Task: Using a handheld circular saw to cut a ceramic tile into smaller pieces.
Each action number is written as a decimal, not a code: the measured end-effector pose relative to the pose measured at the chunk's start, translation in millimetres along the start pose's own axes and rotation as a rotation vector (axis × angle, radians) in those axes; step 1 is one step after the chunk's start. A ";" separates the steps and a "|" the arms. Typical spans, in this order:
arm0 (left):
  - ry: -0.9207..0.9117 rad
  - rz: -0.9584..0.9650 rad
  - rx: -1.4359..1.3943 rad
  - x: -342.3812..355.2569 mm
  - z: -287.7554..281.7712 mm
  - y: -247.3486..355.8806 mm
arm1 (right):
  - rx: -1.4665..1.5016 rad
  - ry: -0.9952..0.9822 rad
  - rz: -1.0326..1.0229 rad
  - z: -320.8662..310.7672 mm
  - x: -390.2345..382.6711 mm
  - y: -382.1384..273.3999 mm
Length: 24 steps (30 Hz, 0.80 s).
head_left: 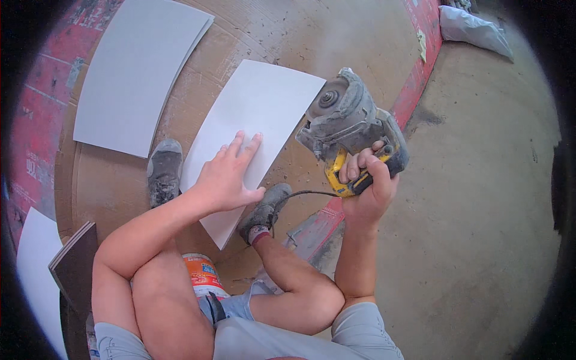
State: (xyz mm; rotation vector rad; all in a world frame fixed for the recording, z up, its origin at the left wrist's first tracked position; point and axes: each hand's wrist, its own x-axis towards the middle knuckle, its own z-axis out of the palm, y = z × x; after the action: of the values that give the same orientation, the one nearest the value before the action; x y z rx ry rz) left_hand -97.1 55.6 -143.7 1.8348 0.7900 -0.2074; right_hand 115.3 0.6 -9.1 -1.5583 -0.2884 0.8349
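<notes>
Fingers (pixel 252 147) of the left hand (pixel 225 180) press on a white panel (pixel 264 99) while the right hand (pixel 370 195) grips a power saw (pixel 345 123)

The left fingers are spread out and grasp nothing, laid over the panel with the thumb stretched toward its right edge. The panel lies beneath them, running on past their tips and back under the wrist. The right fingers are wrapped around the saw's yellow and black handle (pixel 335 174). Ahead and to the left of them sits the round disc (pixel 328 99), beside the panel's far right corner; whether it touches the edge, I cannot tell.

Judging by this, the step in hand seems to be cutting or trimming the panel's right edge near that far corner. The next move probably calls for firm, even pressure from the left fingers, a steady angle on the saw from the right ones, and a left thumb kept away from the worked edge.

Ahead and to the left of the left fingers, a stack of pale sheets (pixel 141 78) lies on brown cardboard (pixel 204 90). A cord (pixel 315 192) runs left from below the right fingers toward a dark shoe (pixel 267 210), which rests just beside the panel
</notes>
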 end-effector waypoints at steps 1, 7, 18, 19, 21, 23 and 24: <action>0.001 -0.002 -0.003 -0.6 0.4 -0.4 | 0.001 0.001 0.003 0.1 -0.9 0.1; -0.002 0.007 -0.012 -3.6 3.0 -2.5 | 0.017 -0.015 0.009 -3.0 -6.5 1.6; 0.006 0.018 -0.014 -6.5 4.1 -11.9 | -0.007 -0.023 0.022 2.9 -11.2 5.8; 0.012 0.025 -0.014 -6.8 4.0 -12.6 | -0.016 -0.011 0.028 4.0 -11.7 6.0; 0.015 0.025 -0.014 -7.2 4.6 -13.8 | -0.018 -0.011 0.029 5.9 -12.6 7.4; 0.017 0.025 -0.014 -7.8 4.4 -14.7 | -0.020 -0.013 0.030 6.9 -13.4 8.1; 0.022 0.028 -0.013 -8.2 3.7 -14.9 | -0.015 -0.018 0.030 7.0 -14.1 8.2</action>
State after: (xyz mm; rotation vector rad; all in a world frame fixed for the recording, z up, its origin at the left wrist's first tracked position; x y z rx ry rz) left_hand -111.6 51.9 -152.6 1.8371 0.7782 -0.1638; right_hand 98.5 -4.4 -11.8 -1.5729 -0.2848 0.8724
